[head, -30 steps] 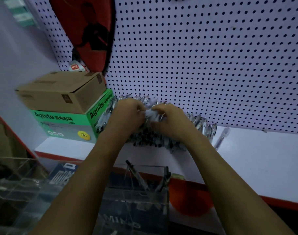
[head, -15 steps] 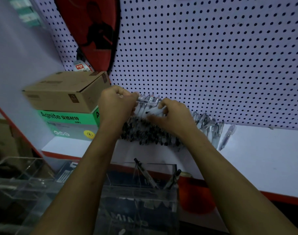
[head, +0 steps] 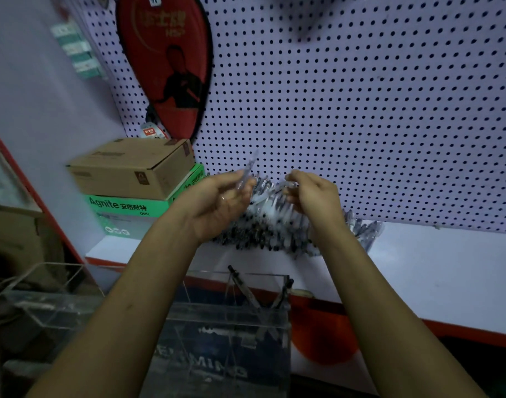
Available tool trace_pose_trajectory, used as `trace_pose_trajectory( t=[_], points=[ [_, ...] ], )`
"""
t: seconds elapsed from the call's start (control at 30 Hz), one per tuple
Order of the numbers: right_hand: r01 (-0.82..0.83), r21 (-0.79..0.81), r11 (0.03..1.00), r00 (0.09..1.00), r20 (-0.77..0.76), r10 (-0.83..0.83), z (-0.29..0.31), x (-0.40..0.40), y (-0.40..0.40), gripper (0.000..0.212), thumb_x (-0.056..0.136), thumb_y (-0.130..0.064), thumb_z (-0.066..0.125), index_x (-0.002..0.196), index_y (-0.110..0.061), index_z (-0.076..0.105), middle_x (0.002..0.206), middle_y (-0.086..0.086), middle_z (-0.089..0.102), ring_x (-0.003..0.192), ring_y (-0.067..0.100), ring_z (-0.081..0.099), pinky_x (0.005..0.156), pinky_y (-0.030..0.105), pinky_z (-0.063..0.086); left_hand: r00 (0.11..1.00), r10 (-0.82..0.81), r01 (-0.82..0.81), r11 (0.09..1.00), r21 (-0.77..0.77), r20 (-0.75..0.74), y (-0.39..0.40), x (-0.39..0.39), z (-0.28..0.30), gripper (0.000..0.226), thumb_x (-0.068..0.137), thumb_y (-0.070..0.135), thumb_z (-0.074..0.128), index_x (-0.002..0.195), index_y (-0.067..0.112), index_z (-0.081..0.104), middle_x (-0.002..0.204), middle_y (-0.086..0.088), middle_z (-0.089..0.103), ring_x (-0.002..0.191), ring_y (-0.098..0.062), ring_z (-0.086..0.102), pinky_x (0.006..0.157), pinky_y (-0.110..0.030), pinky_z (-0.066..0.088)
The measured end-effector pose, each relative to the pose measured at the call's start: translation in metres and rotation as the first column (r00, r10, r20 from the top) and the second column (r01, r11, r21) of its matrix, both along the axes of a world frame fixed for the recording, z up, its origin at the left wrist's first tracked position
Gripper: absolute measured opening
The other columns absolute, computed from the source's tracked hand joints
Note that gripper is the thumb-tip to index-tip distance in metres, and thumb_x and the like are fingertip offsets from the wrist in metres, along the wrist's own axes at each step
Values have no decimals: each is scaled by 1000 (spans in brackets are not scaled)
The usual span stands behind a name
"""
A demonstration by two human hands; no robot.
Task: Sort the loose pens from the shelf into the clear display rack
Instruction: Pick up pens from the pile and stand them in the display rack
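A long heap of loose pens (head: 277, 225) with black tips lies on the white shelf (head: 435, 271) against the pegboard. My left hand (head: 220, 205) is raised above the heap's left end and grips a clear pen (head: 246, 176) that points up. My right hand (head: 312, 196) hovers over the heap's middle and pinches another pen (head: 271, 193) between fingers and thumb. Below the shelf edge stands the clear display rack (head: 231, 326), with a few pens (head: 243, 285) leaning in its back compartment.
A brown carton (head: 131, 168) sits on a green Agnite box (head: 125, 211) at the shelf's left end. A red paddle cover (head: 168, 67) hangs on the white pegboard (head: 361, 110). Another clear acrylic case (head: 36, 300) stands at lower left.
Both hands have lifted off the pen heap and moved apart. My left hand turned palm up with a pen in it, and my right hand drew one out.
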State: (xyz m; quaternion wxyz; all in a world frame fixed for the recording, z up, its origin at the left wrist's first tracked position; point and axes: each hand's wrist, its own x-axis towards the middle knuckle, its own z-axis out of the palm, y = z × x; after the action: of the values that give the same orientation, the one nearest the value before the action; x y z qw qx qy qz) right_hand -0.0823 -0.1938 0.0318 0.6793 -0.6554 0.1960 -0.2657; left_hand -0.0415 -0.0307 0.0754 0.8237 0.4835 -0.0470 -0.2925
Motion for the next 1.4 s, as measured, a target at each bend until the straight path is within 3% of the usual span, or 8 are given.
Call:
trace_pose_trajectory(
  t=[0.2, 0.4, 0.53, 0.67, 0.87, 1.17, 1.27, 1.4],
  points=[
    [-176, 51, 983, 982, -56, 179, 11, -31, 4, 5, 92, -8, 60, 94, -11, 63, 81, 3, 70, 62, 12, 57, 58, 27, 47, 973, -64, 3, 964, 267, 222, 6, -26, -9, 9, 96, 5, 51, 97, 7, 59, 87, -10, 75, 74, -18, 72, 60, -25, 58],
    [-311, -24, 950, 943, -137, 305, 11, -62, 15, 30, 91, -9, 66, 114, -21, 52, 101, 14, 70, 69, 20, 59, 66, 39, 53, 905, 18, -186, 915, 357, 424, 27, -56, -22, 15, 90, -6, 56, 77, 2, 54, 88, -22, 68, 84, -34, 70, 68, -32, 60],
    [-327, -232, 916, 940, -182, 289, 7, -82, 17, 18, 89, -12, 68, 102, -17, 56, 83, 15, 69, 65, 22, 58, 70, 45, 54, 806, 52, -353, 842, 409, 589, 37, -78, -51, 2, 92, 2, 61, 91, 4, 61, 85, -18, 70, 78, -29, 71, 66, -36, 61],
    [-290, -375, 881, 956, -156, 248, -9, -98, 15, 24, 94, -14, 63, 79, -10, 44, 75, 21, 62, 66, 20, 61, 67, 40, 55, 571, -130, -505, 723, 471, 811, 36, -87, -65, 14, 89, 18, 69, 91, 12, 56, 69, -1, 69, 61, -6, 66, 57, -18, 50],
    [-291, -567, 771, 952, -91, 292, -13, -108, 20, 32, 97, -26, 60, 85, 3, 60, 77, 13, 67, 70, 15, 67, 69, 39, 55, 560, -252, -459, 698, 549, 789, 37, -90, -70, 18, 91, 24, 67, 82, 10, 61, 72, -1, 69, 67, -14, 68, 68, -42, 59],
    [-338, -685, 646, 937, -179, 301, -21, -108, 25, 15, 96, -23, 63, 110, -21, 67, 99, -6, 68, 89, 11, 65, 83, 30, 53, 504, -288, -574, 593, 565, 814, 51, -89, -79, 13, 87, 14, 71, 96, 21, 64, 87, 3, 67, 64, 1, 63, 60, -17, 53],
    [-338, -691, 639, 935, -169, 312, -22, -109, 24, 22, 98, -22, 59, 119, -20, 65, 113, -2, 68, 97, 14, 65, 88, 31, 52, 366, -271, -683, 571, 455, 890, 55, -92, -76, 15, 86, 10, 71, 101, 15, 67, 96, 3, 67, 60, 1, 59, 54, -5, 38],
    [-247, -661, 709, 960, -69, 270, -17, -117, 11, 10, 98, -23, 59, 102, -20, 68, 91, -8, 68, 80, 10, 66, 78, 29, 53, 191, -282, -683, 650, 334, 940, 47, -103, -61, 13, 86, 9, 70, 98, 15, 69, 91, 8, 67, 66, -3, 60, 58, -5, 37]
  ],
)
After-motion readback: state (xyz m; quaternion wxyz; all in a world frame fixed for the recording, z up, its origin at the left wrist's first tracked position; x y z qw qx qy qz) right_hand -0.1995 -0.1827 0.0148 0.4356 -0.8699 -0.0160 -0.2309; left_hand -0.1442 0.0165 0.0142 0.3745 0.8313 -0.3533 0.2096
